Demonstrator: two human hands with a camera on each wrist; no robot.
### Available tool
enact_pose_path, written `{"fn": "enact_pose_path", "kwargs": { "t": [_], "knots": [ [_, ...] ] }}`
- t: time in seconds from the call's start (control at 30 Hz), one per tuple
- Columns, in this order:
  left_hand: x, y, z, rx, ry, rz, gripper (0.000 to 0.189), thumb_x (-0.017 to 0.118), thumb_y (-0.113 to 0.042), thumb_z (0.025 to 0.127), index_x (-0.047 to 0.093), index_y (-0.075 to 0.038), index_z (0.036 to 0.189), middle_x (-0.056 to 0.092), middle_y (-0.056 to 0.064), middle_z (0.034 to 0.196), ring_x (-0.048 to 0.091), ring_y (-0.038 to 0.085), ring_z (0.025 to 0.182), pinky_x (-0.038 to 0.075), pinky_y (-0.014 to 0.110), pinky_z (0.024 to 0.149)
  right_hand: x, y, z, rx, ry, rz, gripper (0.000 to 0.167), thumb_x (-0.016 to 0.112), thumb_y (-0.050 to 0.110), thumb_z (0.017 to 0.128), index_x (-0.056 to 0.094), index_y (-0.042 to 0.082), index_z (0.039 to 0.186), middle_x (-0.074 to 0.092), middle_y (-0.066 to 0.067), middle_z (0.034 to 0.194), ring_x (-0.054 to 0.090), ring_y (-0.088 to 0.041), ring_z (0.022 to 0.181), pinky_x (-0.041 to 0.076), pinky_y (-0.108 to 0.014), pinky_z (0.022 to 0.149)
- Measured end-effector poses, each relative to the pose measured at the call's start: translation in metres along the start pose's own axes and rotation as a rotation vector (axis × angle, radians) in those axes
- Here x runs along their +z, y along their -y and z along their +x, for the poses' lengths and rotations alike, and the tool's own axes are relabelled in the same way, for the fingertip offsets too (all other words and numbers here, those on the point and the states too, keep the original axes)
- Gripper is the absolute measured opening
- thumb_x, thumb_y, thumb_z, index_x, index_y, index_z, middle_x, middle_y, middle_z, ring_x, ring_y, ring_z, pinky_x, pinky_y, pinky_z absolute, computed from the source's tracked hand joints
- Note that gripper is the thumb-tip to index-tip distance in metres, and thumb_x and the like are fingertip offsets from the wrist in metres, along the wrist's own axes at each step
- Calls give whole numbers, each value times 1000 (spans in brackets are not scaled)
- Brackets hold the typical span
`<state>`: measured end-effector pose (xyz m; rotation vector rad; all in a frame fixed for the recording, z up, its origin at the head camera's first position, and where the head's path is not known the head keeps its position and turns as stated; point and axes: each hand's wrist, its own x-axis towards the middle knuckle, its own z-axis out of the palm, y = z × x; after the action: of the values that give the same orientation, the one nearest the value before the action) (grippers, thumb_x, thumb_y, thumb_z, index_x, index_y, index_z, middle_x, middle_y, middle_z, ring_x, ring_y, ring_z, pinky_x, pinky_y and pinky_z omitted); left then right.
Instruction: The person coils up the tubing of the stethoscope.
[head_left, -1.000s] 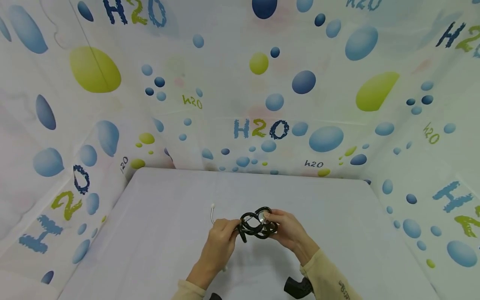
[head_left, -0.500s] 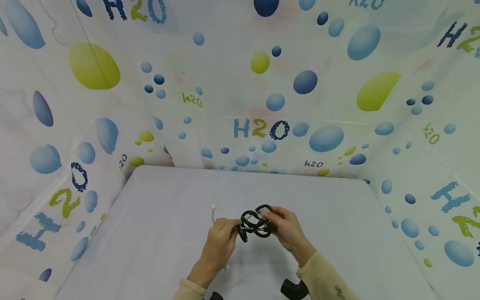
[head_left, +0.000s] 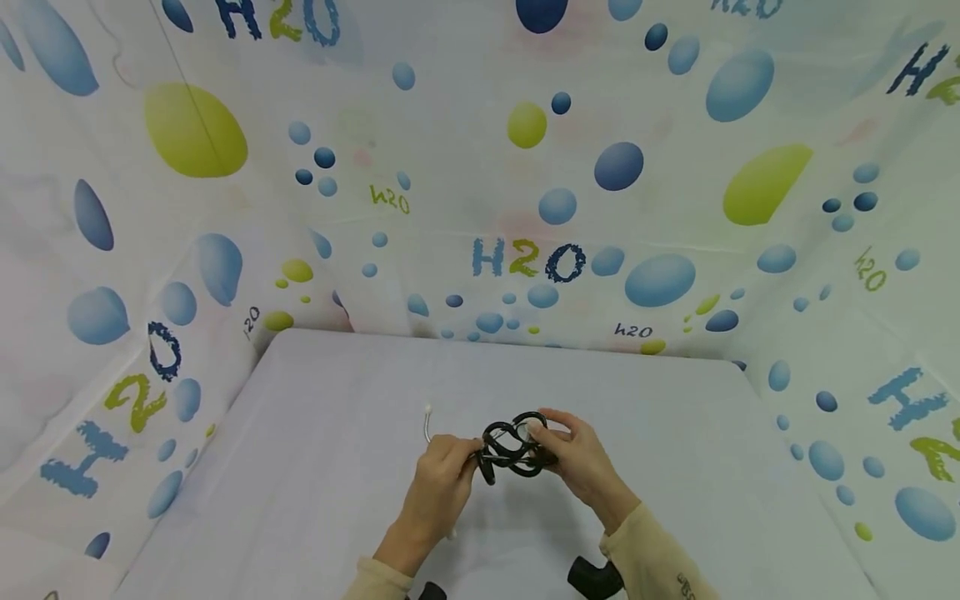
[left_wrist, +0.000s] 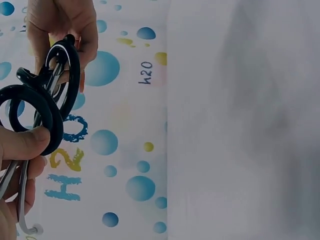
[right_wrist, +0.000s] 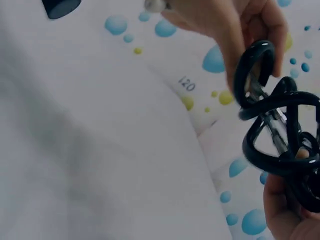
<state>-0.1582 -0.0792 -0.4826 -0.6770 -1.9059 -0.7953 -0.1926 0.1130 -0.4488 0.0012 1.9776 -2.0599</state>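
A stethoscope (head_left: 488,472) with its black tubing wound in loops is held up over the table between both hands. My left hand (head_left: 435,485) grips its left end, where metal ear tubes (left_wrist: 22,195) pass through the fingers. One white ear tip (head_left: 428,409) sticks out beyond the left hand, another shows below it. On the right side, my right hand (head_left: 587,463) pinches the loops, thumb on the round metal chest piece. In the right wrist view the black loops (right_wrist: 270,162) cross over the metal tubes; part of the chest piece is hidden by fingers.
A white table (head_left: 345,392) lies beneath the hands. A white curtain (head_left: 450,150) printed with drops and "H2O" surrounds it at the back and sides. Black curved objects (head_left: 595,577) sit by the sleeves at the lower edge of the head view.
Both hands keep their hold on the stethoscope. The right hand's fingers and thumb shift slightly over the chest piece and loops. The head view drifts a little.
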Motion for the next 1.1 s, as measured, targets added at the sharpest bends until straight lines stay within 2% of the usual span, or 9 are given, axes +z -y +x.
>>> {"fn": "enact_pose_path", "kwargs": {
  "t": [0.07,0.17,0.27,0.5,0.57,0.67,0.87,1.0,1.1],
  "knots": [
    [2,0,0,8,-13,-7,23,70,13,66,66,1,85,58,4,72,55,18,66,50,20,61,-1,2,1,-2,-14,19,44,62,13,90,49,-15,121,65,-2,81,61,-12,69,55,-30,71],
    [4,0,-1,27,-44,-11,7,60,5,84,66,2,84,57,5,72,54,18,65,50,20,60,3,1,3,3,-60,51,33,62,12,90,58,-17,107,62,-4,78,57,-11,66,54,-27,65],
    [4,0,-1,38,-63,-19,26,47,-8,97,66,2,84,57,5,72,54,18,64,50,20,60,8,-2,5,7,-115,88,25,62,11,90,59,-12,101,61,-3,75,55,-9,61,52,-23,58],
    [4,2,0,12,-38,-21,7,67,8,79,67,3,84,59,6,73,56,18,65,50,21,60,12,-1,7,-62,-185,34,27,65,14,88,50,-3,103,58,0,66,56,-9,56,51,-23,54],
    [4,2,1,2,-23,-18,3,65,4,83,67,2,84,60,6,73,57,18,66,50,21,61,10,-1,7,-70,-181,2,28,67,13,87,51,-3,103,61,-1,68,59,-12,59,53,-25,57],
    [3,2,1,-1,1,-12,22,53,-10,95,68,1,83,61,4,72,57,17,66,50,20,61,4,0,5,-73,-138,-41,26,67,10,87,54,-6,103,64,-4,72,63,-16,63,55,-29,62],
    [2,1,-1,-2,12,-6,30,48,-16,98,67,1,82,60,4,71,56,16,66,50,21,61,-5,3,0,-65,19,-72,34,62,6,89,50,-15,114,67,-6,84,66,-14,74,56,-30,71],
    [3,0,-1,13,11,3,37,41,-18,101,66,1,82,59,3,72,56,16,67,50,20,62,-5,-2,0,-53,-11,-39,35,62,8,90,52,-16,114,68,-7,86,64,-11,72,56,-27,70],
    [3,-1,-1,2,12,-6,13,57,-3,91,67,1,83,59,4,72,56,16,66,50,21,62,-1,-6,0,-98,-67,-20,37,66,13,88,57,-14,111,69,-8,86,64,-10,69,56,-26,67]
  ]
}}
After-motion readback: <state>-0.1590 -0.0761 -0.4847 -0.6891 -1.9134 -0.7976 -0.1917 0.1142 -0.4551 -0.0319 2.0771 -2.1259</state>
